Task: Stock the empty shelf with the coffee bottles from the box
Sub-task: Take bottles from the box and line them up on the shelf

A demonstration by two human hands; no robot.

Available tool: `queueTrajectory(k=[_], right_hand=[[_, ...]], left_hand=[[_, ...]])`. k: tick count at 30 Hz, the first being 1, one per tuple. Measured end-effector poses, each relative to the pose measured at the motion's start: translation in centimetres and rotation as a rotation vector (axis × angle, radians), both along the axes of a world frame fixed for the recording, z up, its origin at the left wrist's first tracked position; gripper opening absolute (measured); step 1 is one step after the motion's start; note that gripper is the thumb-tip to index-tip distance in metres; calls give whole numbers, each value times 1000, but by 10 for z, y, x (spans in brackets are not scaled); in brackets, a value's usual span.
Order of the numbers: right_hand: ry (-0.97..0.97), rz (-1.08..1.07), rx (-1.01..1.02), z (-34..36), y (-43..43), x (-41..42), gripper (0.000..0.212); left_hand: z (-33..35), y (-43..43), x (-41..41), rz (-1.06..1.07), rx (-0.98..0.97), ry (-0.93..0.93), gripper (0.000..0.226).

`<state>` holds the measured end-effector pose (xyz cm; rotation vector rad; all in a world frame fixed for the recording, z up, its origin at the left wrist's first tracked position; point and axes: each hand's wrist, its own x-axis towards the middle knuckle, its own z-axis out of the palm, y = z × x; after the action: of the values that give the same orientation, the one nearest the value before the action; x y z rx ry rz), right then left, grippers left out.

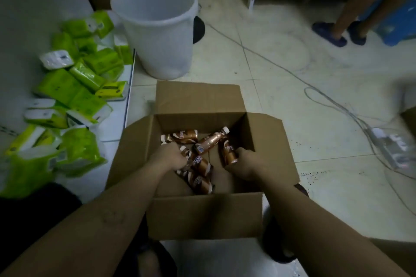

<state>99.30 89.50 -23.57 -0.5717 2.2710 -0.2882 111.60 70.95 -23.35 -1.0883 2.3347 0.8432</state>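
Observation:
An open cardboard box [202, 216] stands on the tiled floor in front of me. Several brown coffee bottles with white caps lie loose on its bottom, one at the back left [183, 136] and one angled at the back middle [212, 139]. Both of my hands are inside the box. My left hand [167, 157] is closed around the neck of a bottle [199, 165] in the middle pile. My right hand [247, 164] grips the lower end of another bottle [228, 153] near the right wall.
A white plastic bucket [157, 27] stands behind the box. Green tissue packs [74, 87] are piled on the low white shelf at left. Cables and a power strip [391, 146] lie on the floor at right. A person's legs [346, 18] stand at the far right.

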Motion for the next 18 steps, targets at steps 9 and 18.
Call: queueTrajectory(k=[9, 18], right_hand=[[-10, -161, 155, -156, -42, -66, 67], [123, -230, 232, -241, -57, -79, 67]], left_hand=[[-146, -24, -48, 693, 377, 13, 54], [-216, -48, -58, 1046, 592, -10, 66]])
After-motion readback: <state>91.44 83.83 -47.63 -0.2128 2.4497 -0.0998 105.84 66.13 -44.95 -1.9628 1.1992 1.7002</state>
